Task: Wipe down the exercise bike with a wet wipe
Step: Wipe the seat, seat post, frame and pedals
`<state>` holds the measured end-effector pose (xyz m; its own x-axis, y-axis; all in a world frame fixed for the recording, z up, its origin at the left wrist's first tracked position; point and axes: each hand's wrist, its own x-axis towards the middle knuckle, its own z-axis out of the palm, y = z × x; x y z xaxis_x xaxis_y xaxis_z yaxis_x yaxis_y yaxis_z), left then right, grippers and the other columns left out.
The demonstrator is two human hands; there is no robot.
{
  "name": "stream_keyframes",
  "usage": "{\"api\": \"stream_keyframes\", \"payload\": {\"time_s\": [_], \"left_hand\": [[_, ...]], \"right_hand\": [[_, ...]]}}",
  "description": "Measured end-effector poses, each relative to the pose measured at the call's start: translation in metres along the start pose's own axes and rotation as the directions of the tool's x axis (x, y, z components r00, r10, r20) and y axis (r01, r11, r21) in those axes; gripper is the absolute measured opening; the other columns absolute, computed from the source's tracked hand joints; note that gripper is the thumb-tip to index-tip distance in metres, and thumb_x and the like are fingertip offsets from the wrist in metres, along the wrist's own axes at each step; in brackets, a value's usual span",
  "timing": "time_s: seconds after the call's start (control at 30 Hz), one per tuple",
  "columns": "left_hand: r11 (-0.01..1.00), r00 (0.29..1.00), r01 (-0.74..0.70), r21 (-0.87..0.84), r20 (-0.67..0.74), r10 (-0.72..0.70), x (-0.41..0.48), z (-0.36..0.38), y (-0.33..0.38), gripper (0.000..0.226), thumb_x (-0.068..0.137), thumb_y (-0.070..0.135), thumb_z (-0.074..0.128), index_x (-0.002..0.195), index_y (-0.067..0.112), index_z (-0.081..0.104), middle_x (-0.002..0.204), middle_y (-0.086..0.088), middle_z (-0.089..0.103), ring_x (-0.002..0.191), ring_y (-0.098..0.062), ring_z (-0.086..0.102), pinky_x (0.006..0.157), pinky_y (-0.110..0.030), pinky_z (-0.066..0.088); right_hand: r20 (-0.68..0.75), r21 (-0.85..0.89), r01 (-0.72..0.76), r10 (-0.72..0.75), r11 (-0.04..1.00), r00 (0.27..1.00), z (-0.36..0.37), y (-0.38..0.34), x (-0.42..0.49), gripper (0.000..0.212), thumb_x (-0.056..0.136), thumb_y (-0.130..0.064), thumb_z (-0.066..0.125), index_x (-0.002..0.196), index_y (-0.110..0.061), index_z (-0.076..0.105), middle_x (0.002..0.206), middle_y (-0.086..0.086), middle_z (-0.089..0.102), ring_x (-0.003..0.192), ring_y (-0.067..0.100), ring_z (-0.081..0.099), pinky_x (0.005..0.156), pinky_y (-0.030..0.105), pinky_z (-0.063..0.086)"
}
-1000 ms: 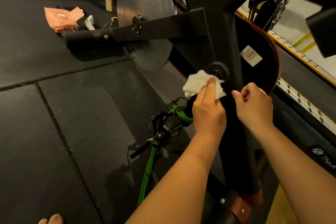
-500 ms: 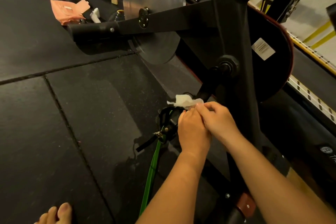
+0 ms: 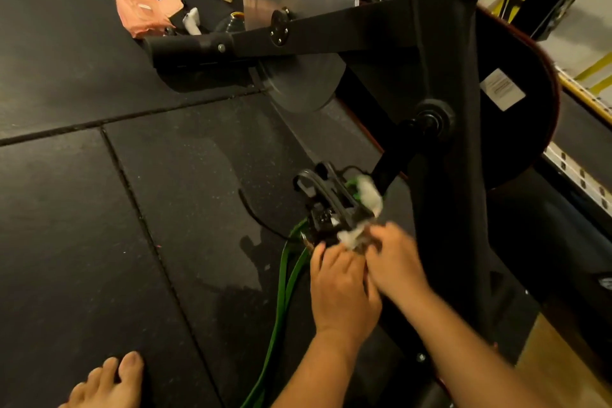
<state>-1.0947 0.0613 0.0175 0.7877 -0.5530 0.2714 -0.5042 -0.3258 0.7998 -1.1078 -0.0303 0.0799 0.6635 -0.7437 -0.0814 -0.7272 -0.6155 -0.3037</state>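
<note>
wipe (image 3: 351, 237): soft, limp, light; pinch bunched edge
right hand (image 3: 394, 263): pinches wipe, 5 o'clock of pedal (image 3: 326, 199)
left hand (image 3: 341, 290): fingers curled, hold unclear (blurred)

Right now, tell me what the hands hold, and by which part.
The crumpled white wet wipe, by its lower end, where the left hand and right hand meet at the black pedal; blur hides which hand grips.

Both my bare forearms reach in from the lower edge and converge. Left hand (image 3: 344, 288): back upward, fingers bent forward, thumb extended; its grip is lost to blur. Right hand (image 3: 394, 262): touching the left, fingertips pinched on the wet wipe (image 3: 352, 237), motion-blurred.
</note>
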Motion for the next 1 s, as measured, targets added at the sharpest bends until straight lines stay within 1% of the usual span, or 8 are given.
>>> {"api": "stream_keyframes", "payload": {"time_s": [0.07, 0.2, 0.3, 0.4, 0.53, 0.7, 0.87, 1.0], "left_hand": [[1.0, 0.999, -0.013, -0.01, 0.049, 0.014, -0.013, 0.002, -0.01, 0.024, 0.081, 0.028, 0.052, 0.091, 0.025, 0.072, 0.09, 0.011, 0.068, 0.094, -0.008, 0.059, 0.103, -0.04, 0.042], [0.985, 0.997, 0.056, -0.164, -0.051, -0.065, -0.005, -0.003, -0.027, 0.018, 0.08, 0.023, 0.054, 0.087, 0.018, 0.071, 0.085, 0.005, 0.065, 0.08, -0.011, 0.059, 0.075, -0.029, 0.051], [0.953, 0.98, 0.117, -0.278, -0.123, -0.156, 0.01, -0.012, -0.022, 0.02, 0.08, 0.023, 0.05, 0.08, 0.015, 0.068, 0.077, 0.005, 0.064, 0.071, -0.01, 0.059, 0.065, -0.029, 0.052], [0.869, 0.948, 0.246, -0.429, -0.081, -0.309, 0.018, -0.02, -0.01, 0.023, 0.084, 0.035, 0.052, 0.068, 0.019, 0.059, 0.064, 0.008, 0.057, 0.061, -0.008, 0.054, 0.057, -0.026, 0.045], [0.594, 0.745, 0.558, -0.58, 0.036, -0.666, 0.035, -0.019, -0.004, 0.038, 0.093, 0.042, 0.058, 0.069, 0.013, 0.048, 0.056, -0.001, 0.055, 0.051, -0.009, 0.052, 0.055, -0.027, 0.039], [0.597, 0.741, 0.586, -0.548, 0.064, -0.668, 0.046, -0.024, 0.004, 0.019, 0.09, 0.03, 0.067, 0.084, 0.016, 0.054, 0.046, 0.005, 0.048, 0.043, -0.007, 0.046, 0.054, -0.028, 0.036], [0.594, 0.725, 0.646, -0.48, 0.142, -0.674, 0.063, -0.029, 0.003, 0.008, 0.082, 0.02, 0.065, 0.086, 0.026, 0.064, 0.062, 0.004, 0.063, 0.068, -0.017, 0.063, 0.068, -0.034, 0.052], [0.55, 0.702, 0.687, -0.476, 0.237, -0.672, 0.053, -0.026, 0.012, 0.008, 0.081, 0.021, 0.064, 0.079, 0.027, 0.059, 0.059, 0.002, 0.063, 0.063, -0.016, 0.061, 0.073, -0.042, 0.056]], "right_hand": [[0.107, -0.027, -0.044, 0.046, 0.999, 0.993, 0.016, 0.014, -0.016, 0.025, 0.091, -0.009, 0.053, 0.109, -0.017, 0.069, 0.112, 0.005, 0.057, 0.098, 0.018, 0.056, 0.083, 0.021, 0.039], [0.241, -0.026, -0.145, 0.147, 0.989, 0.959, 0.03, 0.019, -0.017, 0.014, 0.095, -0.023, 0.054, 0.104, -0.025, 0.064, 0.112, 0.001, 0.057, 0.081, 0.009, 0.05, 0.073, 0.024, 0.042], [0.127, 0.196, -0.287, 0.266, 0.938, 0.955, 0.025, 0.015, -0.007, 0.016, 0.091, -0.013, 0.058, 0.097, -0.025, 0.066, 0.097, -0.003, 0.063, 0.081, 0.012, 0.057, 0.069, 0.023, 0.041], [-0.139, 0.464, -0.214, 0.309, 0.86, 0.941, -0.005, 0.006, 0.001, 0.021, 0.085, -0.01, 0.06, 0.07, -0.025, 0.063, 0.073, -0.005, 0.064, 0.075, 0.012, 0.063, 0.058, 0.022, 0.044], [-0.342, 0.434, 0.155, 0.004, 0.887, 0.94, -0.046, -0.036, 0.027, 0.021, 0.081, -0.01, 0.061, 0.069, -0.026, 0.062, 0.07, -0.011, 0.06, 0.066, -0.003, 0.054, 0.055, 0.007, 0.038], [-0.035, -0.02, 0.526, -0.526, 0.85, 0.849, -0.026, -0.048, 0.055, 0.034, 0.081, 0.0, 0.056, 0.109, -0.012, 0.072, 0.111, 0.004, 0.066, 0.103, 0.018, 0.06, 0.094, 0.022, 0.044], [0.057, -0.111, 0.526, -0.523, 0.843, 0.85, 0.006, 0.018, 0.007, 0.056, 0.068, 0.014, 0.072, 0.12, -0.007, 0.067, 0.129, 0.006, 0.062, 0.122, 0.021, 0.056, 0.108, 0.036, 0.041], [0.076, -0.158, 0.545, -0.54, 0.823, 0.838, -0.008, 0.03, -0.007, 0.048, 0.066, 0.009, 0.077, 0.11, -0.011, 0.072, 0.119, 0.003, 0.067, 0.113, 0.017, 0.062, 0.097, 0.039, 0.052]]}}
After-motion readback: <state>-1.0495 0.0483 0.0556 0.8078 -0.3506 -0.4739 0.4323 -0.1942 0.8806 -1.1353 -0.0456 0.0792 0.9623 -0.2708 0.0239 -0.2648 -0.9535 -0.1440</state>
